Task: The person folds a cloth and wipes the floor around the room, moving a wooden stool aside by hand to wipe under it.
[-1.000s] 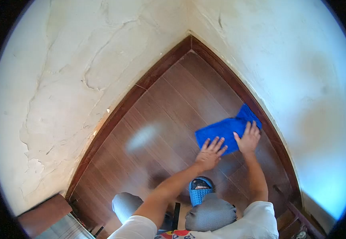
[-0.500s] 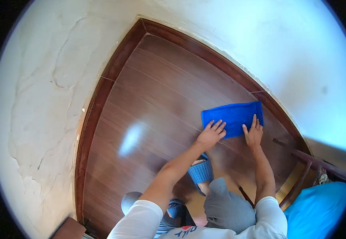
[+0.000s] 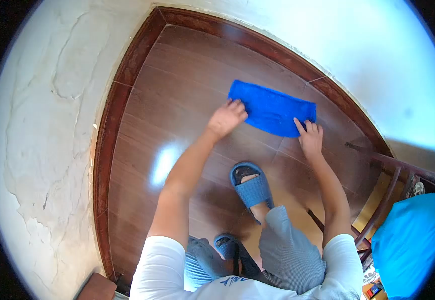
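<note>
A bright blue cloth [image 3: 273, 111] is spread out just over or on the brown floor, its left end tilted up toward the wall; I cannot tell if it touches the floor all along. My left hand [image 3: 227, 119] grips its lower left edge with curled fingers. At the lower right corner, my right hand [image 3: 311, 138] holds the cloth, thumb stretched over it and fingers bent at the edge. Below the cloth stands my foot in a blue slipper [image 3: 252, 190]; another blue slipper [image 3: 224, 245] shows farther back.
Dark red-brown skirting [image 3: 112, 120] runs along two walls that meet in a corner. The left wall [image 3: 37, 125] has cracked, peeling paint. On the right, a dark wooden frame [image 3: 387, 192] stands beside a turquoise fabric [image 3: 412, 240]. A brown object [image 3: 96, 287] sits at the lower left.
Both hands have moved forward, the left one also leftward, carrying the cloth farther from my feet. The cloth has turned, and the left fingers now curl at its edge instead of lying on it.
</note>
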